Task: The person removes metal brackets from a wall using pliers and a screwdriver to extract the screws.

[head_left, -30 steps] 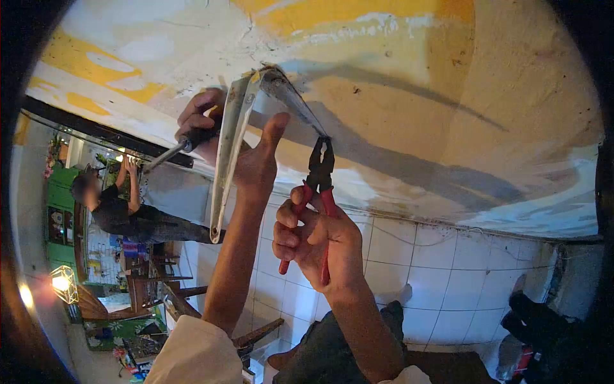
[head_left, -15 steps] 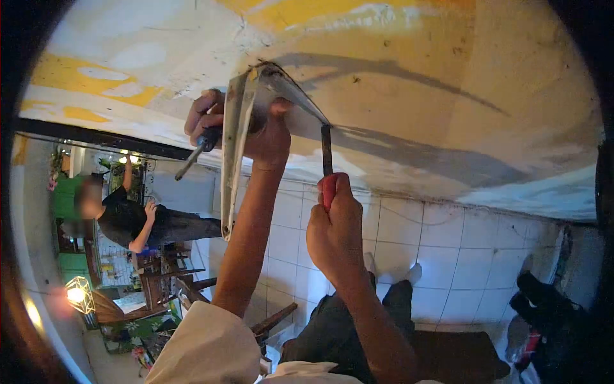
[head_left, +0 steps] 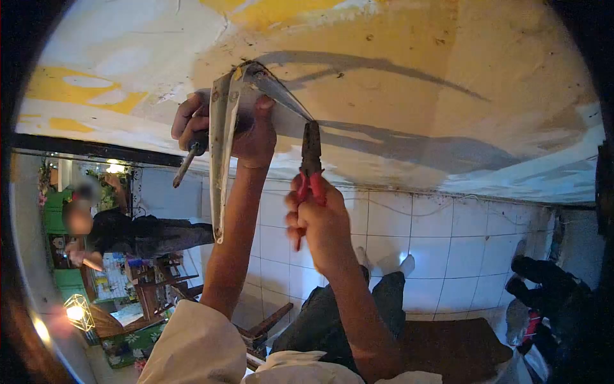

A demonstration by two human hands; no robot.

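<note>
A whitish metal shelf bracket [head_left: 221,153] stands out from the painted wall, one arm toward me and the other along the wall. My left hand [head_left: 254,137] is behind it, fingers curled around the dark handle of a screwdriver [head_left: 185,165] whose shaft points down to the left; the thumb rests near the bracket's inner corner. Pliers [head_left: 311,150] with red handles are gripped in my right hand [head_left: 325,227]. Their jaw tips are right at the end of the bracket's wall-side arm, with some fingers loose around the handles.
The wall [head_left: 396,83] carries yellow, tan and white paint. Below lies a white tiled floor [head_left: 435,256] with a brown mat [head_left: 448,349]. Another person [head_left: 115,227] stands at the left near wooden chairs [head_left: 150,288] and a lit lamp [head_left: 75,312]. Dark items [head_left: 550,288] lie at the right.
The pliers have turned in my right hand, from edge-on to showing their broad side and both handles. The other person's arms have moved. The view has shifted slightly.
</note>
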